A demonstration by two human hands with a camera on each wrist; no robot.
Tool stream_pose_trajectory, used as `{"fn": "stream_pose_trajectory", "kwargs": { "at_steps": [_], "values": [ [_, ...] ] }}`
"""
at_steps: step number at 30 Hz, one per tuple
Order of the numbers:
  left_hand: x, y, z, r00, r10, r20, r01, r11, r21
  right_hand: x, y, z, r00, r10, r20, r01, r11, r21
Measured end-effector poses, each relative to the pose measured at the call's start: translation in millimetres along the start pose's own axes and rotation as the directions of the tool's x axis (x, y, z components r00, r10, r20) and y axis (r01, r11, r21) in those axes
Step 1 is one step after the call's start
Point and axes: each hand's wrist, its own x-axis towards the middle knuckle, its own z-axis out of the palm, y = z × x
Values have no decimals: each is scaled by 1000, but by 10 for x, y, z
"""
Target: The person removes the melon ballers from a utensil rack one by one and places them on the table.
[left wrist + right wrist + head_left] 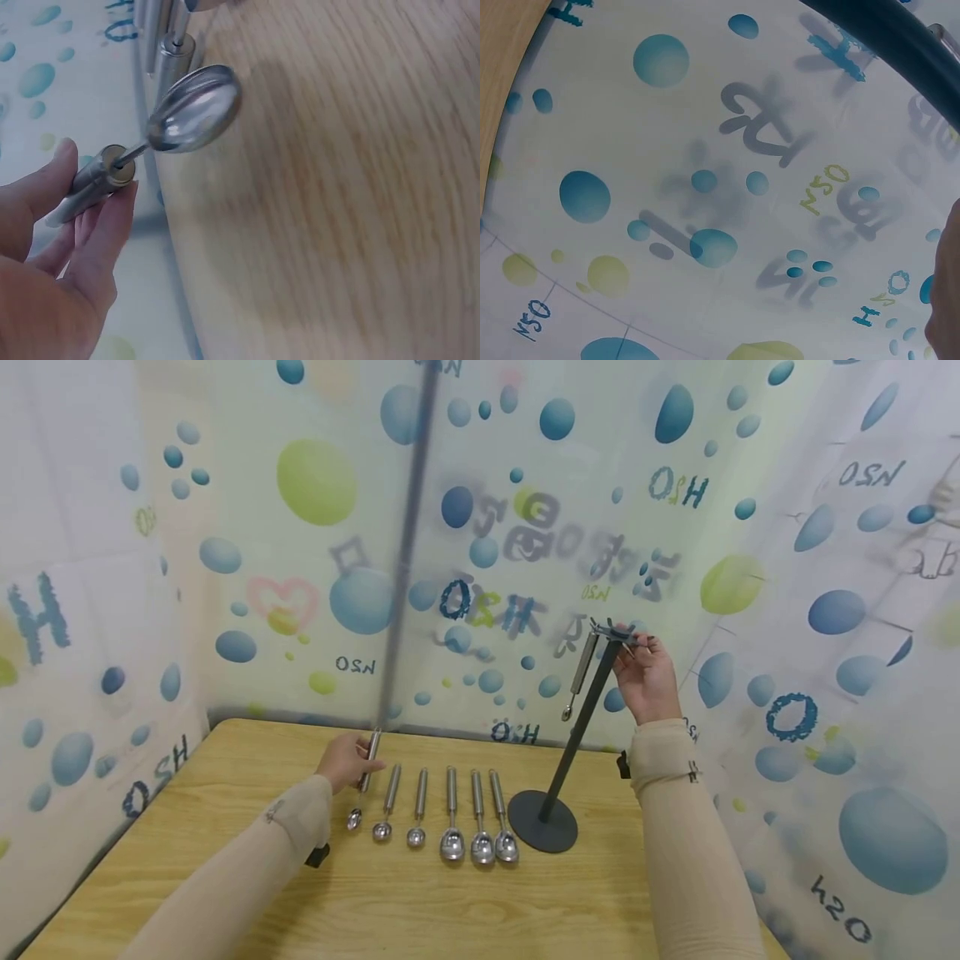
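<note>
My left hand [347,762] pinches the metal handle of an oval-bowled melon baller [355,818] between thumb and fingers, at the left end of a row. The left wrist view shows its bowl [199,112] tilted over the wood. My right hand [649,675] grips the hooked top of a dark upright stand [581,735]. From one hook hangs a small melon baller [580,672], handle up. To the right of the held one lie two round melon ballers [382,831] and several larger scoops [452,843]. In the right wrist view only part of the hand shows, beside the dark pole [900,45].
The stand's round base [543,835] rests on the wooden table [405,910], right of the scoops. A patterned curtain [480,527] with bubbles and letters closes off the back and both sides, close behind the table's far edge.
</note>
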Motion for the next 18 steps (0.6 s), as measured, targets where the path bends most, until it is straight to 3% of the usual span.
{"fn": "stream_pose_trajectory", "kwargs": {
  "at_steps": [7,18],
  "values": [
    [85,-169,25,999,-19,28,18,1000,25,-1,-3,-24,1000,3,12,-3,1000,6],
    [174,-265,77,995,-71,74,65,994,88,13,-10,-16,1000,12,-2,-12,1000,22]
  ]
}}
